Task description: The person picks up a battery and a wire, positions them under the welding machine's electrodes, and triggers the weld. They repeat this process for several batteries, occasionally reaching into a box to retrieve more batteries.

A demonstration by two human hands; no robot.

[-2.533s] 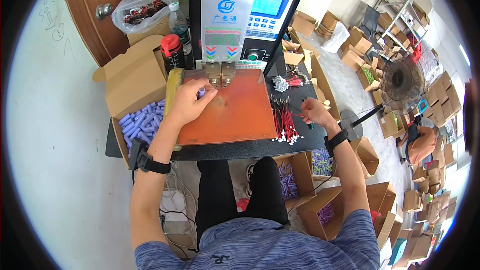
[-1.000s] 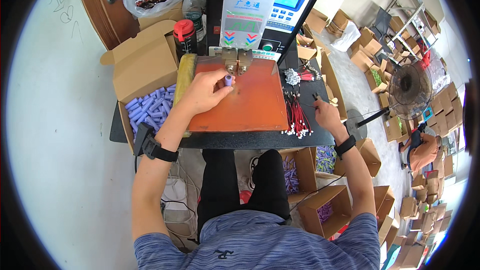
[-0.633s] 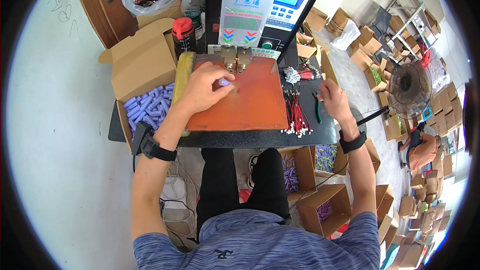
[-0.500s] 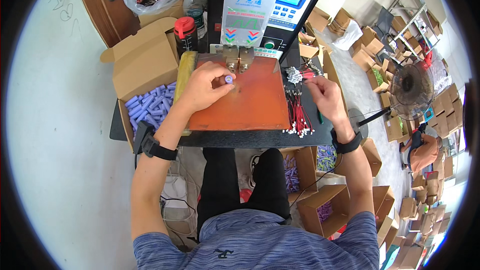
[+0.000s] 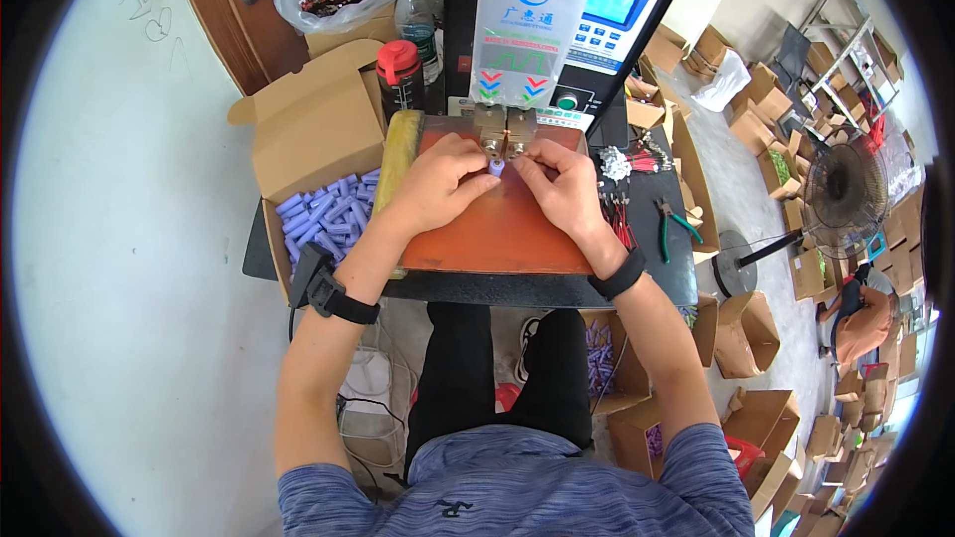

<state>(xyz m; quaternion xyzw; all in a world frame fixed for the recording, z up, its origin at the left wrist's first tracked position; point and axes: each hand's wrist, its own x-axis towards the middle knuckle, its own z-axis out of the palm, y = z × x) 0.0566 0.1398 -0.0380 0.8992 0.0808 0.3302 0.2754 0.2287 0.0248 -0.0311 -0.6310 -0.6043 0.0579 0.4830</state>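
Note:
Between thumb and fingers, my left hand (image 5: pixel 436 184) grips a small purple cylindrical battery cell (image 5: pixel 495 168), its end facing up toward me. The cell is just below the two metal electrodes (image 5: pixel 505 132) of a spot welder (image 5: pixel 527 30). My right hand (image 5: pixel 562 191) is pinched closed beside the electrodes, its fingertips close to the cell. Whatever those fingertips hold is too small or hidden to make out. Under both hands lies an orange-brown work mat (image 5: pixel 497 244).
An open cardboard box (image 5: pixel 308 134) of purple cells stands at left, beside a yellowish padded bar (image 5: pixel 398 164). Right of the mat are red wires with white connectors (image 5: pixel 619 167) and green-handled pliers (image 5: pixel 676 226). A red-capped bottle (image 5: pixel 399 75) stands behind; a fan (image 5: pixel 846 189) is farther right.
My right hand has moved left from the wire bundle to the electrodes, beside the cell. My left hand still holds the cell near the electrodes. The whole view has shifted slightly.

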